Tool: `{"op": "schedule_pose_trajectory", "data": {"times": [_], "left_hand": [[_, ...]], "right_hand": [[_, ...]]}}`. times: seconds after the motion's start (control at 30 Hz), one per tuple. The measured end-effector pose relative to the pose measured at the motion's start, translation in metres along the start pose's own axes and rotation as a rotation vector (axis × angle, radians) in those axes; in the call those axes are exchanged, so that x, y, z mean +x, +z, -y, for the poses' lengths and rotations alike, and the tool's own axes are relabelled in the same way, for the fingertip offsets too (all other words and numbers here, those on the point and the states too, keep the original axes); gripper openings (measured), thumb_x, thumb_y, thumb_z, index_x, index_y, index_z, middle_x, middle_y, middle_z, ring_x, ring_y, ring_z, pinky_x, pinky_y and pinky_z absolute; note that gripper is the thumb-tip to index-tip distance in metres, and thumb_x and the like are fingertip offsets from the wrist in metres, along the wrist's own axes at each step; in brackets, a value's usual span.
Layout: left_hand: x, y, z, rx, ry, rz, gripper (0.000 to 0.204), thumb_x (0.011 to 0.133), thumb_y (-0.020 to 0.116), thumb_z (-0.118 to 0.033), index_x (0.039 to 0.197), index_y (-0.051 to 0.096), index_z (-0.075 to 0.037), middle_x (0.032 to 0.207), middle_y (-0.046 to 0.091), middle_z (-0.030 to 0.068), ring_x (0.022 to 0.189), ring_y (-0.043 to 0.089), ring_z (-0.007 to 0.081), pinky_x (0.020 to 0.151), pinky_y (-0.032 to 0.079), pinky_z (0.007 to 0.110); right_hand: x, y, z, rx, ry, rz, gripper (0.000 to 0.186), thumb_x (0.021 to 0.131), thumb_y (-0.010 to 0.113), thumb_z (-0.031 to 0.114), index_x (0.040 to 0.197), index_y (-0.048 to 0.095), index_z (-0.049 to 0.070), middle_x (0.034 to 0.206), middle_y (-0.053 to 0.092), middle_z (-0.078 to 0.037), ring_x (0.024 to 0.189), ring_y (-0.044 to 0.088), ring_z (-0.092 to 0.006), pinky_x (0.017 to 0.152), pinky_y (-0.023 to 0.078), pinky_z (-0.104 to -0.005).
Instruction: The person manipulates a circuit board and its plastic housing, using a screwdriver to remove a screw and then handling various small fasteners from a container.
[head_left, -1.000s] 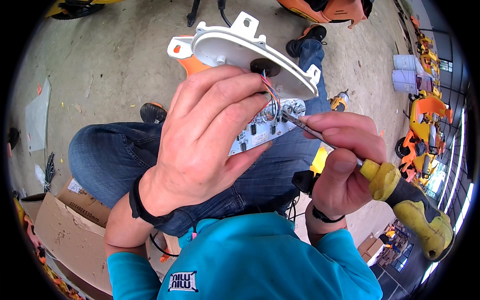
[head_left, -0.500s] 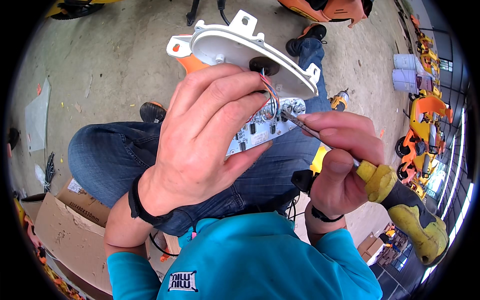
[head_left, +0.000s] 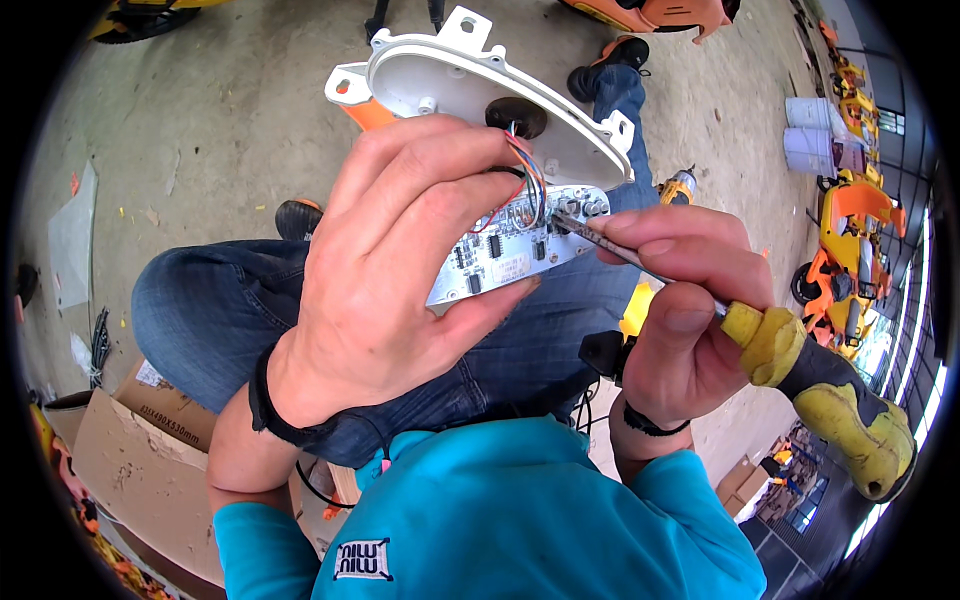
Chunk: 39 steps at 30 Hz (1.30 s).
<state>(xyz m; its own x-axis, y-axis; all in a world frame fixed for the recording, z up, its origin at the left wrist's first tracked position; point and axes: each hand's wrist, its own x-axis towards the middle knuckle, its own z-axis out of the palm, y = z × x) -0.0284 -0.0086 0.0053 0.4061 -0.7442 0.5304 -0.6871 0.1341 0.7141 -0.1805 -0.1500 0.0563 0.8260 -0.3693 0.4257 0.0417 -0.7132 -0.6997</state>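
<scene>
My left hand [head_left: 390,270] is closed round a white circuit board [head_left: 515,255] with dark chips, its thumb under the lower edge and its fingers bent up near the coloured wires [head_left: 530,175]. These wires run from a dark oval part [head_left: 515,117] in a white plastic housing [head_left: 590,140] with mounting tabs, which sits just above the board with an orange piece [head_left: 372,115] behind it. My right hand [head_left: 690,320] grips a screwdriver [head_left: 850,420] with a yellow and black handle; its metal shaft points up-left, the tip at the board beside the wires.
My jeans-clad legs [head_left: 210,315] are under my hands. A power drill [head_left: 678,187] lies on the concrete floor beyond. Cardboard boxes [head_left: 145,480] stand at lower left, cables [head_left: 98,350] lie left. At right are white buckets [head_left: 808,145] and a row of orange and yellow ride-on vehicles [head_left: 840,250].
The housing, board and my left hand have shifted slightly up and to the left. The screwdriver tip has moved with the board, and its handle has swung slightly right.
</scene>
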Motion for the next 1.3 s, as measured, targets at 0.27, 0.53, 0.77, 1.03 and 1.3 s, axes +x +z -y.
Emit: {"op": "schedule_pose_trajectory", "data": {"times": [0.27,0.53,0.77,1.03,1.3], "left_hand": [[0.0,-0.001,0.001,-0.014,0.005,0.017,0.055,0.058,0.084,-0.003,0.108,0.065,0.001,0.122,0.067,0.0162,0.112,0.059,0.035,0.094,0.049,0.042],[0.0,-0.001,0.001,-0.01,0.014,0.023,0.055,0.057,0.084,-0.003,0.109,0.065,0.002,0.121,0.067,0.0164,0.112,0.059,0.035,0.093,0.049,0.042],[-0.001,0.0,0.001,-0.012,0.006,0.017,0.055,0.058,0.084,-0.003,0.109,0.064,0.002,0.121,0.067,0.0168,0.112,0.059,0.035,0.094,0.049,0.042],[-0.001,0.0,0.0,-0.017,-0.01,0.022,0.055,0.057,0.084,-0.003,0.108,0.065,0.001,0.121,0.067,0.0163,0.112,0.06,0.0348,0.093,0.049,0.042],[0.002,-0.003,0.0,-0.074,-0.115,0.029,0.058,0.055,0.087,-0.003,0.109,0.064,0.0,0.123,0.066,0.0159,0.114,0.059,0.0348,0.096,0.048,0.044]], "right_hand": [[0.001,-0.001,-0.003,0.015,-0.024,0.009,0.04,0.104,0.051,0.037,0.101,0.052,-0.003,0.096,0.064,-0.023,0.083,0.067,-0.0266,0.068,0.061,-0.035],[0.002,-0.002,-0.002,0.001,-0.04,0.005,0.039,0.103,0.052,0.037,0.099,0.053,-0.002,0.094,0.065,-0.022,0.084,0.067,-0.0259,0.07,0.06,-0.0346],[0.001,0.004,0.002,0.024,0.01,-0.053,0.039,0.103,0.053,0.037,0.097,0.054,-0.001,0.092,0.067,-0.021,0.084,0.066,-0.0252,0.074,0.057,-0.0348],[-0.001,-0.002,-0.001,0.022,0.007,-0.061,0.039,0.104,0.05,0.036,0.097,0.053,-0.002,0.092,0.065,-0.022,0.081,0.066,-0.0268,0.066,0.059,-0.0362],[0.001,-0.005,0.0,0.184,0.114,-0.217,0.036,0.103,0.052,0.037,0.1,0.053,0.001,0.095,0.065,-0.019,0.085,0.066,-0.0242,0.074,0.057,-0.0355]]}}
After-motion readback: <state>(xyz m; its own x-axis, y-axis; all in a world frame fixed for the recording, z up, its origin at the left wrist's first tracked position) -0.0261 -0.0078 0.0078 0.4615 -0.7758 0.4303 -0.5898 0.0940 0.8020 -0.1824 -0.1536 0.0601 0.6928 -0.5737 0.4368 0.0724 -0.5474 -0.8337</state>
